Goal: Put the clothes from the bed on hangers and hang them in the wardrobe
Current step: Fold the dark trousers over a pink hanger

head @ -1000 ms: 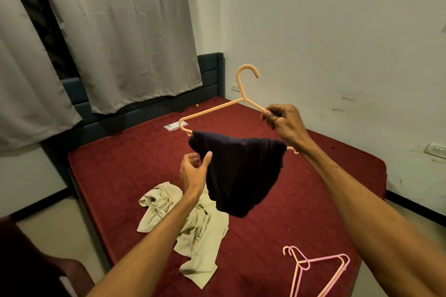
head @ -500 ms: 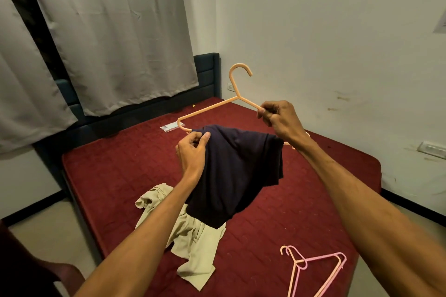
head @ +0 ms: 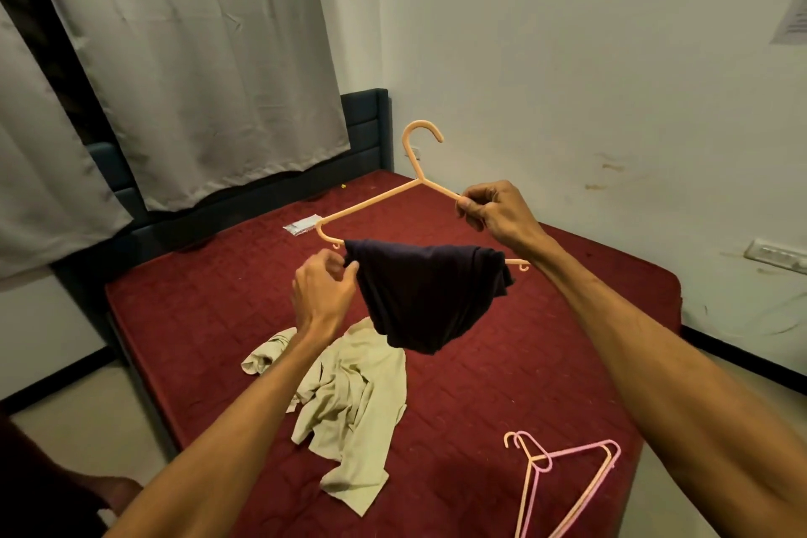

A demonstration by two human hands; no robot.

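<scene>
Item: dark garment [head: 428, 297], on orange hanger [head: 375, 205], held in the air above the bed [head: 196, 297].

Position: the garment is hanging folded over the hanger's lower bar, bunched toward the bar's right half. The bar's left end is showing bare, and only the right tip is showing. The hanger's long axis is running left to right across the view, nearly level, with the hook pointing up.

Hands: the right hand [head: 498, 214] is gripping the hanger's right sloping arm, fingers [head: 474, 205] curled round it, just above the cloth. The left hand [head: 321, 293] is the nearer one to the garment. Its fingers [head: 345, 271] are pinching the cloth's left corner just below the bar. From there the bare stretch of bar lies up and to the left, which looks like the direction for spreading the cloth.

Appearance: the garment is navy or black, soft and thin, and sagging to a point. Which kind of clothing it is cannot be told.

Also listed: a beige garment [head: 353, 398] is lying crumpled on the bed, and pink hangers [head: 572, 476] are lying near the bed's near edge. The wardrobe is not in view.
</scene>
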